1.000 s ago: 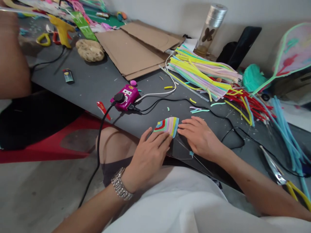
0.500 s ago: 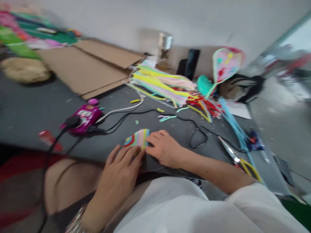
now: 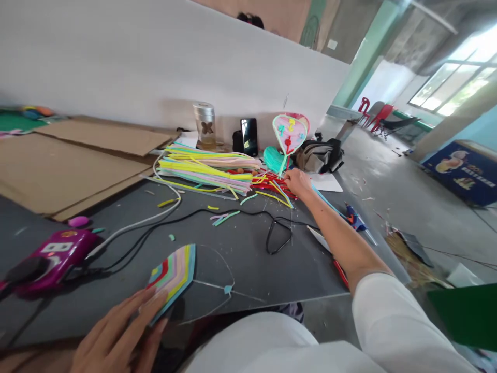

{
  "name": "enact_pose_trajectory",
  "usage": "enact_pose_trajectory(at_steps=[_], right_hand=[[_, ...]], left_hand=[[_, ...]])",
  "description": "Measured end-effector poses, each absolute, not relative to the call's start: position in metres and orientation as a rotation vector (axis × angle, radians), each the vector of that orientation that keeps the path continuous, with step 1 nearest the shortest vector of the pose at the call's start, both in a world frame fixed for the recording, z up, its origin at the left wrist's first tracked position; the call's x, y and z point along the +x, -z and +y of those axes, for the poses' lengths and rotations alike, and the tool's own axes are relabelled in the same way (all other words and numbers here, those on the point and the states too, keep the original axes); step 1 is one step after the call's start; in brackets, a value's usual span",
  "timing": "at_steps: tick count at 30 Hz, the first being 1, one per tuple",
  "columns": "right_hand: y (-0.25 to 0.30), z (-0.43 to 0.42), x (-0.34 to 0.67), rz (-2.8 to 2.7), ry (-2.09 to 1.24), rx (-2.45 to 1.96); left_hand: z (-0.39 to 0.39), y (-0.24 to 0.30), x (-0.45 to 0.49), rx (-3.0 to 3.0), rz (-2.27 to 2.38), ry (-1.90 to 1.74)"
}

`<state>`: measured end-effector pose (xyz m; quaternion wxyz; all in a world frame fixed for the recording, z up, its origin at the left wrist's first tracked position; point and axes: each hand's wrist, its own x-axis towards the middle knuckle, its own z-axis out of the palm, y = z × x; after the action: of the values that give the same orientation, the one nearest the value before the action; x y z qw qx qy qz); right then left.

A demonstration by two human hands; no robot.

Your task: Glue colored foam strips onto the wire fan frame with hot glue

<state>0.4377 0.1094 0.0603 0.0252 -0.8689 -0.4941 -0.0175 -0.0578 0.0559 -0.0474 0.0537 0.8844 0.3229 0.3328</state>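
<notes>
The piece (image 3: 176, 270) had a matt, softly ridged face, the strips (image 3: 217, 172) looked fuzzy and dull, and the table (image 3: 306, 272) smooth with little sheen. The socket (image 3: 60, 254) was glossy plastic, the cardboard (image 3: 77, 168) plain and matt, the sleeve (image 3: 392, 305) soft cloth. The jar (image 3: 206, 129) looked clear and shiny under its silvery metal lid (image 3: 203, 109), while the phone (image 3: 249, 135) showed a glossy black front
</notes>
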Motion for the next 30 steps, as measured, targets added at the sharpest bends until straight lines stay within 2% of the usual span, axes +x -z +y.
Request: enact_pose_trajectory(at_steps=[9, 18, 20, 23, 30], right_hand=[[-0.051, 0.128, 0.431, -1.639, 0.146, -2.704], [-0.107, 0.099, 0.484, -1.341, 0.494, -2.646], [-0.113, 0.081, 0.484, -1.223, 0.602, -2.477], [-0.104, 0.053, 0.441, -1.246, 0.548, -2.048], [-0.055, 0.014, 0.260, -1.931, 0.063, -1.403]], left_hand=[[0.041, 0.001, -0.056, 2.560, 1.193, -0.972], [0.040, 0.000, -0.067, 2.261, 1.414, -0.976], [0.032, 0.004, -0.066, 2.125, 1.410, -0.999], [0.013, 0.012, -0.061, 1.876, 1.364, -1.007], [-0.014, 0.004, -0.038, 1.290, 1.173, -0.885]])
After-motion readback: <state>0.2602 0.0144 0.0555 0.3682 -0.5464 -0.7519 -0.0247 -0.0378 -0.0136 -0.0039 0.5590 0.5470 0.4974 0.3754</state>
